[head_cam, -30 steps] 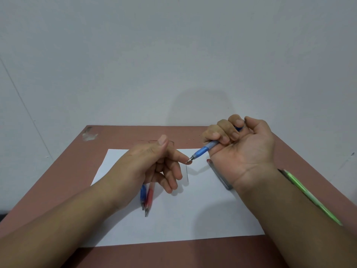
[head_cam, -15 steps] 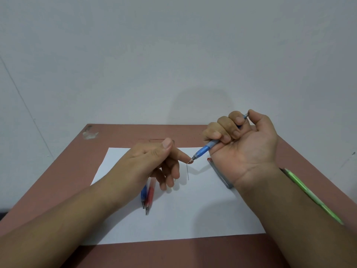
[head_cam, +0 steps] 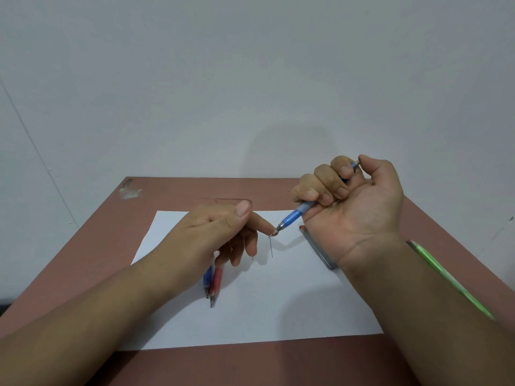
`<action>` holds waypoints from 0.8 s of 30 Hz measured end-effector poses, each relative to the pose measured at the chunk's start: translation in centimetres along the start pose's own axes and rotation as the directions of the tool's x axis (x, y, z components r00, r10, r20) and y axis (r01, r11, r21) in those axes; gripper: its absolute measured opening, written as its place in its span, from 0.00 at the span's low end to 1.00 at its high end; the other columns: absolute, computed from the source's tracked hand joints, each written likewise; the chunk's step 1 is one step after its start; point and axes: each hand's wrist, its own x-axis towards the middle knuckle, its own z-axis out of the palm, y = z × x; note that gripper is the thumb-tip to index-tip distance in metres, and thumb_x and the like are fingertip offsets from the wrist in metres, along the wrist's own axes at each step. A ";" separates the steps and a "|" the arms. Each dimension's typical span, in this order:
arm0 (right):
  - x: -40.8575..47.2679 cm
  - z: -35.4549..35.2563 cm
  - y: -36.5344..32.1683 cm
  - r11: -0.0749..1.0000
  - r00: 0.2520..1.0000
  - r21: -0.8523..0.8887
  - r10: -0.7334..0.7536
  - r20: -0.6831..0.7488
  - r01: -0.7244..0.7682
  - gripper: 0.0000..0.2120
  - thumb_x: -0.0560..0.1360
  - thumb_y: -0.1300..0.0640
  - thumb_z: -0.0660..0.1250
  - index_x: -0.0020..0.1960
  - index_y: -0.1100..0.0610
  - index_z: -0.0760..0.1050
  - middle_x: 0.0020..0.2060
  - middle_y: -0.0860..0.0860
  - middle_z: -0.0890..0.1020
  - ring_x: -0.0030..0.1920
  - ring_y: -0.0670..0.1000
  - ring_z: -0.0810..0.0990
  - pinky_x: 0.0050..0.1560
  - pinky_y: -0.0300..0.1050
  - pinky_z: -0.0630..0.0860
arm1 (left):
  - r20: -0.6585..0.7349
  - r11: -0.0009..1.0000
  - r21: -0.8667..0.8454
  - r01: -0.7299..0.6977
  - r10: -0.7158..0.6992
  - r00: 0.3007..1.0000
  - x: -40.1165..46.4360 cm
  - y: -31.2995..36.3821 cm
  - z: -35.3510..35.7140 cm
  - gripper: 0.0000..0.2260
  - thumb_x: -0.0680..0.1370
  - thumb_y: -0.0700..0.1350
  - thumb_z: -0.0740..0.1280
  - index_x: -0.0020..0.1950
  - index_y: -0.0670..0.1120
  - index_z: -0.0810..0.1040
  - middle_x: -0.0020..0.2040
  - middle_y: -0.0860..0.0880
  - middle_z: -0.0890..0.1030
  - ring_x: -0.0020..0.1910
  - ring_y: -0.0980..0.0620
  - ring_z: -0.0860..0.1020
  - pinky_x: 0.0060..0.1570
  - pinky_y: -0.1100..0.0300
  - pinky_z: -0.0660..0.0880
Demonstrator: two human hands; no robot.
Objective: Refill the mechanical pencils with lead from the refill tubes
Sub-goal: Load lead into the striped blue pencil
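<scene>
My right hand (head_cam: 354, 207) grips a blue mechanical pencil (head_cam: 292, 218) in its fist, tip pointing down-left, thumb over the rear end. My left hand (head_cam: 214, 235) has its index finger stretched out, touching the pencil's tip; the other fingers hang loosely curled. A thin lead (head_cam: 271, 246) shows just below the tip; whether it hangs or lies on the paper I cannot tell. A grey refill tube (head_cam: 319, 247) lies on the white paper (head_cam: 278, 307), partly under my right wrist. A blue pencil (head_cam: 207, 282) and a red pencil (head_cam: 216, 285) lie under my left hand.
A green mechanical pencil (head_cam: 451, 277) lies on the brown table (head_cam: 83, 263) right of the paper, partly hidden by my right forearm. A pale wall stands right behind the table's far edge. A scrap of tape (head_cam: 129, 190) sticks at the far left corner.
My right hand has risen slightly and its thumb has moved onto the pencil's rear end. My left index finger stays at the tip.
</scene>
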 end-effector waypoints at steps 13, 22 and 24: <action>-0.1 0.0 0.1 1.000 1.000 -0.012 0.011 -0.008 -0.011 0.17 0.77 0.49 0.53 0.32 0.56 0.62 0.26 0.49 0.56 0.27 0.50 0.54 0.30 0.41 0.64 | 0.019 1.000 -0.028 -0.011 0.011 1.000 0.1 -0.2 -0.1 0.22 0.82 0.58 0.56 0.50 0.48 0.87 0.41 0.44 0.83 0.32 0.54 0.73 0.32 0.63 0.67; -0.2 0.0 0.0 0.999 1.000 -0.034 0.001 0.017 0.000 0.17 0.77 0.50 0.51 0.32 0.55 0.61 0.25 0.49 0.55 0.26 0.50 0.54 0.29 0.41 0.64 | 0.033 0.999 -0.045 -0.014 0.015 0.999 0.0 -0.4 -0.1 0.22 0.82 0.57 0.56 0.50 0.48 0.87 0.41 0.45 0.83 0.32 0.52 0.73 0.32 0.63 0.68; -0.1 0.0 0.1 0.999 1.000 -0.036 0.008 0.019 -0.007 0.17 0.77 0.49 0.52 0.32 0.55 0.61 0.25 0.49 0.55 0.26 0.50 0.54 0.30 0.41 0.63 | 0.032 0.999 -0.046 -0.012 0.013 0.999 0.0 -0.4 -0.2 0.21 0.82 0.55 0.57 0.50 0.48 0.87 0.41 0.45 0.83 0.32 0.52 0.73 0.32 0.63 0.68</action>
